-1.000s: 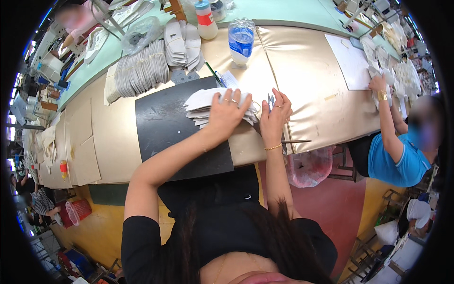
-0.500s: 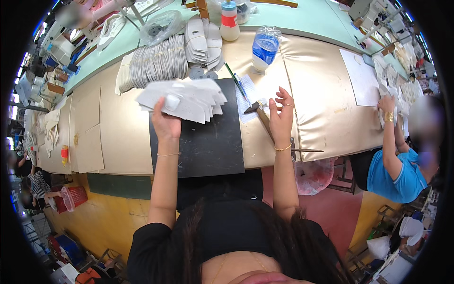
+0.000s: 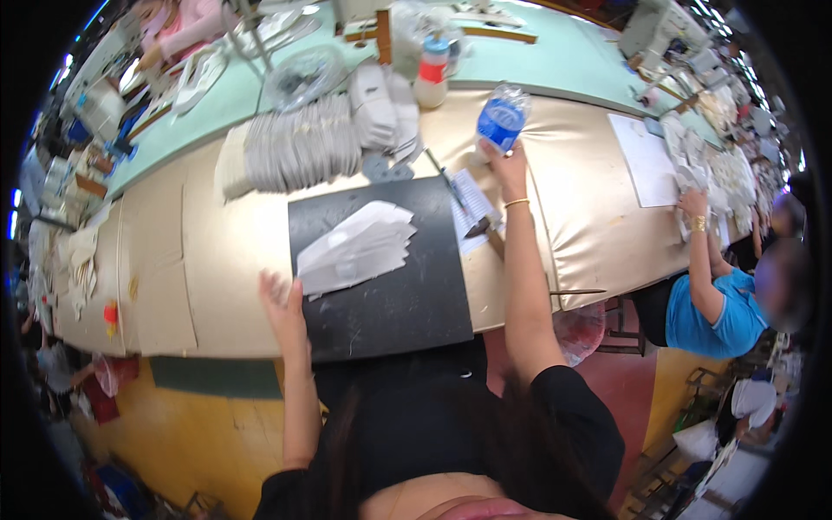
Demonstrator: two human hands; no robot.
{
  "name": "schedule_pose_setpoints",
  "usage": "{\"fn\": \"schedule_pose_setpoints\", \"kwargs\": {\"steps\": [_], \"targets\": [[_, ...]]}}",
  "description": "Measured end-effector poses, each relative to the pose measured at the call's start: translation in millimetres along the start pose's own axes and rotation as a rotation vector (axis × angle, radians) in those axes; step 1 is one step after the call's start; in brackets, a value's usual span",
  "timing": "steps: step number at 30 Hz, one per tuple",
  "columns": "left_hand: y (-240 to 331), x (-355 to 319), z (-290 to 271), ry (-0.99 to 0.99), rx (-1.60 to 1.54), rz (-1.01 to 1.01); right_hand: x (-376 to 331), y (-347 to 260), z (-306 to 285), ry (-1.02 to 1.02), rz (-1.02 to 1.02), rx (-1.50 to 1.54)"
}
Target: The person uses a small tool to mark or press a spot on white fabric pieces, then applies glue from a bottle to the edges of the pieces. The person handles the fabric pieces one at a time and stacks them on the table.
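Note:
My right hand (image 3: 506,166) is wrapped round the lower part of a clear plastic bottle (image 3: 501,121) with a blue label. My left hand (image 3: 286,305), a little blurred, has its fingers apart and nothing in them. It hovers at the left edge of a black mat (image 3: 390,303). On that mat lies a fanned stack of pale grey cut pieces (image 3: 368,244), with a small whitish lump on top. A hammer (image 3: 478,227) rests right of the mat, its handle partly behind my right forearm. Beneath its head is a written sheet of paper (image 3: 469,195).
Behind the mat stand a long row of grey pieces (image 3: 299,143) and a bottle with a red band (image 3: 431,74). A pointed tool (image 3: 579,292) lies near the right front edge. At the right, a co-worker in blue (image 3: 711,316) handles pale pieces beside a white board (image 3: 640,160).
My left hand has let go of the grey pieces, which now lie on the mat, and moved down-left. My right hand has reached forward and taken hold of the bottle. The whole view has shifted.

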State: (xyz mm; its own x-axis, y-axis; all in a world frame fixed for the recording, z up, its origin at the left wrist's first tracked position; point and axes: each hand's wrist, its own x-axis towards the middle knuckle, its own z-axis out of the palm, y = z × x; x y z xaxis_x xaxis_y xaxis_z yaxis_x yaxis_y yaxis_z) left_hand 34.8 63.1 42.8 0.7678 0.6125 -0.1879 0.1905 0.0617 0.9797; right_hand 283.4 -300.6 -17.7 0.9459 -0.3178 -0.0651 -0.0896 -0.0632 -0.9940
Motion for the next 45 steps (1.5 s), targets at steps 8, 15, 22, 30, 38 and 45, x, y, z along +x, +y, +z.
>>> {"fn": "schedule_pose_setpoints", "kwargs": {"steps": [8, 15, 22, 30, 38, 45], "targets": [[48.6, 36.9, 161.5, -0.793, 0.631, 1.034, 6.8, 2.9, 0.9, 0.047, -0.265, -0.056], [-13.7, 63.9, 321.9, -1.004, 1.111, 1.27, -4.2, -10.3, -3.0, 0.083, -0.242, -0.322], [-27.5, 63.7, 328.2, -0.926, 1.116, 1.275, -4.5, -7.3, -1.5, 0.056, -0.248, -0.239], [-24.6, 57.9, 335.6, -0.817, 1.248, 1.365, -4.3, -37.0, -36.2, 0.244, 0.115, 0.914], [-13.7, 69.9, 344.5, -0.896, 1.069, 1.145, -45.7, -113.6, -78.0, 0.247, -0.121, 1.006], [39.4, 80.9, 276.7, -0.772, 0.482, 1.138, -95.6, -111.3, -62.6, -0.063, 0.04, 1.013]]}}
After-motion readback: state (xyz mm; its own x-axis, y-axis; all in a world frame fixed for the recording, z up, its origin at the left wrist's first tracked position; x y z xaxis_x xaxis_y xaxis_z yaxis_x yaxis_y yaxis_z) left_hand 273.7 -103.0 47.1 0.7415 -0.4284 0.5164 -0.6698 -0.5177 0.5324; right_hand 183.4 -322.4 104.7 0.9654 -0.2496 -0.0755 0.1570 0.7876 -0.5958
